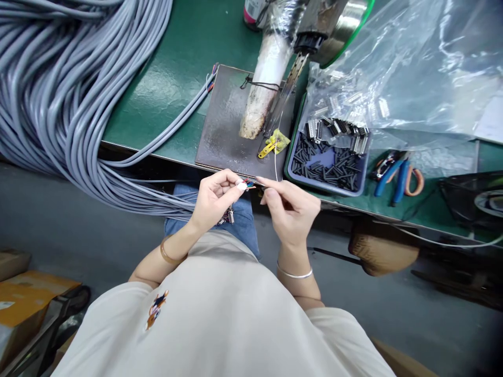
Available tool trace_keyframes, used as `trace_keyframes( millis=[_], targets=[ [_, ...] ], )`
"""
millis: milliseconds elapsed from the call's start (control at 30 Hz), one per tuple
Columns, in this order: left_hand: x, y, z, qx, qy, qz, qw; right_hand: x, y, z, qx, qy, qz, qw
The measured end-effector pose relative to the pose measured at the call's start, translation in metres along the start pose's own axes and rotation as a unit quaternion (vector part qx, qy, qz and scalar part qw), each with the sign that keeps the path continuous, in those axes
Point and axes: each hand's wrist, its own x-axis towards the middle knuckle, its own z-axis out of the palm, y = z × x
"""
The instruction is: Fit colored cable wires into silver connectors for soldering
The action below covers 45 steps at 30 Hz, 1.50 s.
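My left hand (218, 196) is closed in a pinch on the thin coloured wires (249, 184) at a cable's stripped end, just off the table edge. Facing it, my right hand (293, 209) has its thumb and forefinger close to the wire tips and its other fingers curled in; whether something small sits between them is too fine to make out. Grey cables (157, 201) run from the left to beneath my left hand. On my lap, partly hidden by that hand, lie several small metal connectors (228, 215). A thin pale wire (275, 157) hangs down to behind my right forefinger.
A dark board (226, 120) carries a wrapped white tube (265, 73) and a yellow piece (268, 148). Right of it are a blue tray (290, 170) of black sleeves and connectors, blue-handled pliers (400, 183) and plastic bags (424, 78). A large grey cable bundle (70, 84) fills the left.
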Motion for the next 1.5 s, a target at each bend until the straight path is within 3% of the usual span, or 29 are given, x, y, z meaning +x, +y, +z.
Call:
trace_keyframes(
  millis=[200,633,833,1033,1133,1200,1300,1400,1500],
  targets=[
    [0.000,0.002,0.000,0.009,0.002,-0.026,1.000,-0.003,0.000,0.005,-0.014,-0.035,0.011,0.999],
    [0.000,-0.001,0.000,0.028,-0.003,-0.006,1.000,-0.002,-0.001,0.004,0.012,-0.017,0.054,0.998],
    [-0.001,0.003,0.000,0.066,-0.022,-0.005,0.998,0.002,-0.004,0.000,-0.007,-0.057,0.030,0.998],
    [-0.002,0.004,0.003,0.064,0.001,0.003,0.998,0.000,-0.005,0.000,-0.014,-0.058,0.007,0.998],
    [-0.002,0.002,0.003,0.069,0.004,-0.003,0.998,-0.001,-0.004,0.000,-0.022,-0.025,0.016,0.999],
    [-0.002,0.000,0.002,0.072,0.008,-0.002,0.997,0.000,-0.004,-0.004,0.008,0.040,0.011,0.999],
    [-0.005,0.004,0.001,0.092,0.001,0.007,0.996,0.003,-0.011,-0.022,0.085,0.089,0.014,0.992],
    [-0.012,0.030,0.002,0.163,-0.056,0.041,0.984,0.007,-0.024,-0.052,0.081,-0.030,0.055,0.995],
    [-0.022,0.066,0.005,0.236,-0.249,0.121,0.932,0.011,-0.029,-0.082,-0.042,-0.138,0.045,0.989]
  ],
)
